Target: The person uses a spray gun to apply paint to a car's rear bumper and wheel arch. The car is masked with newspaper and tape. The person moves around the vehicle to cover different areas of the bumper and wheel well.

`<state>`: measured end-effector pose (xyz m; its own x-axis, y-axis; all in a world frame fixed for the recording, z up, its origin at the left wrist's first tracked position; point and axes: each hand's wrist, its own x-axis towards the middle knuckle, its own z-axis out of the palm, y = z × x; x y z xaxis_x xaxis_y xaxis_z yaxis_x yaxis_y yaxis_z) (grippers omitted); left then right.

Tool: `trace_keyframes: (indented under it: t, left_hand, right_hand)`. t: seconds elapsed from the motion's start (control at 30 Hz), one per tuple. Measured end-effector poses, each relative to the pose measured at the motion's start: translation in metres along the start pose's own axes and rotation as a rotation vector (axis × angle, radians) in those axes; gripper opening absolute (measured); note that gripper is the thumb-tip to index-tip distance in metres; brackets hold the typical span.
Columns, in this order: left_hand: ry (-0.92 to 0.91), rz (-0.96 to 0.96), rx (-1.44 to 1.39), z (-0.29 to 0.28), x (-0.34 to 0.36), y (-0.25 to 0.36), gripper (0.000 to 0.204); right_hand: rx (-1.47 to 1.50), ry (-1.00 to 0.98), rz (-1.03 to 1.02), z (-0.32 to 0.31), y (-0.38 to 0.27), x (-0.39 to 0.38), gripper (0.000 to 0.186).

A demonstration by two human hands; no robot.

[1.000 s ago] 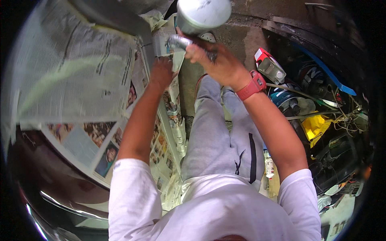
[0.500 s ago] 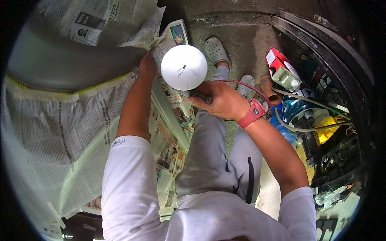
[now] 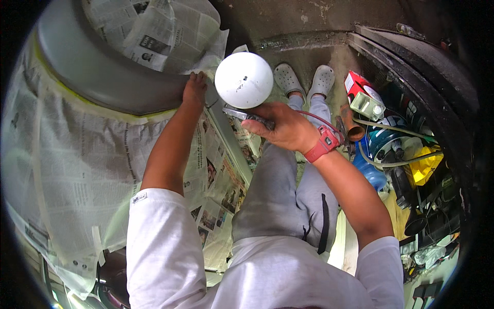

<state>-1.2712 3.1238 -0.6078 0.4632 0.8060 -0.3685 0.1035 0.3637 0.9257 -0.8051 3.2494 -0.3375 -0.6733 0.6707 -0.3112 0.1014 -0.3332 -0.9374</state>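
Observation:
My right hand (image 3: 280, 126) is wrapped round the grip of a spray gun (image 3: 248, 116), with a round white paint cup (image 3: 244, 80) on top of it. A red hose (image 3: 321, 119) runs off behind that wrist, which wears a red watch. My left hand (image 3: 195, 89) rests with its fingers laid on the lower right end of a curved grey car panel (image 3: 123, 85), holding nothing. The panel looks like a wheel arch. Newspaper masking (image 3: 92, 159) with yellowish tape borders it. The cup hides what lies behind the spray gun.
To the right stand a red box (image 3: 356, 85), a clear-sided can (image 3: 368, 106), a rusty pipe (image 3: 352, 125), a blue bottle (image 3: 371, 172) and a yellow bag (image 3: 426, 165), with hoses across them. My feet in grey clogs (image 3: 289, 78) stand on the concrete floor.
The spray gun has shifted slightly right and up in the picture. My left hand now shows its fingers at the panel's end. My feet now stand side by side, and the view has turned slightly.

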Motion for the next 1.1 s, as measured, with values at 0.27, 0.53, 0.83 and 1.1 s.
trace_keyframes:
  t: [0.27, 0.53, 0.83, 1.1]
  left_hand:
    - [-0.687, -0.64, 1.951, 0.038, 0.091, 0.245, 0.071]
    - [-0.791, -0.633, 1.908, 0.013, 0.115, 0.41, 0.092]
    - [0.301, -0.575, 2.258, -0.011, 0.114, 0.479, 0.083]
    - [1.164, -0.619, 1.628, 0.116, 0.101, 0.332, 0.089]
  right_hand:
    - [0.053, -0.078, -0.03, -0.016, -0.052, 0.01, 0.053]
    - [0.112, -0.084, -0.116, -0.04, -0.11, 0.01, 0.057]
    - [0.108, -0.04, -0.131, -0.051, -0.13, 0.012, 0.058]
    - [0.16, -0.075, -0.083, -0.041, -0.129, 0.006, 0.051]
